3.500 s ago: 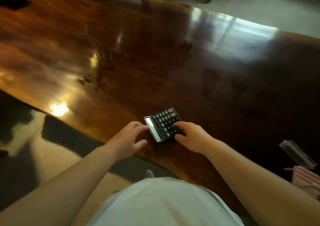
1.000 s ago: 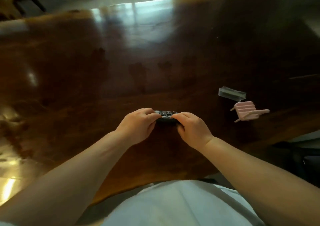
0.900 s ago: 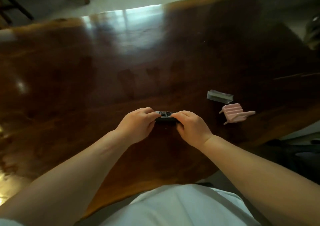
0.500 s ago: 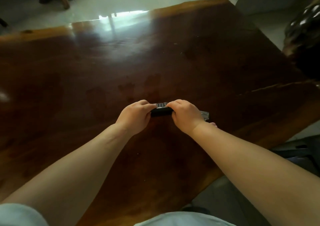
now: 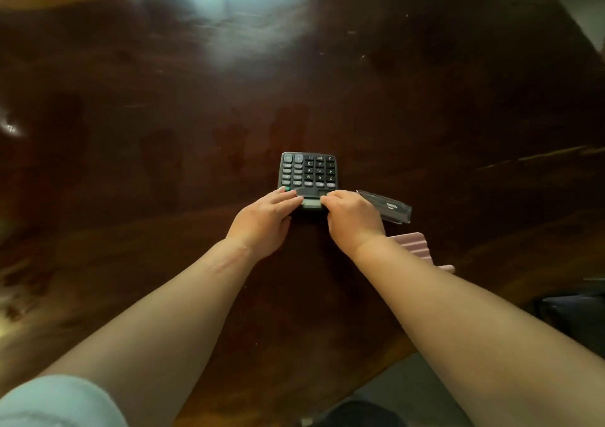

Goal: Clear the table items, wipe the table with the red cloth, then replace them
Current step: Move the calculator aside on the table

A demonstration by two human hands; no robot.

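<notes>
- The calculator [image 5: 307, 173] lies keys-up on the dark wooden surface [image 5: 163, 132], display end toward the person, about midway across.
- The left hand [image 5: 265, 225] pinches its near left corner and the right hand [image 5: 353, 218] its near right corner, fingers curled over the display edge. How far the thumbs reach underneath cannot be told.
- A clear case [image 5: 388, 205] sits just beside the right hand, and a pink ridged holder [image 5: 414, 246] lies partly under the right forearm. Drawing that arm back low would likely knock or drag either one.
- The polished top looks slick, so a push on letting go may send the calculator skating.
- The near edge runs close beneath the right elbow, so anything dragged that way could drop off.
- Open room lies ahead and to the left.
- The red cloth is not in view.
</notes>
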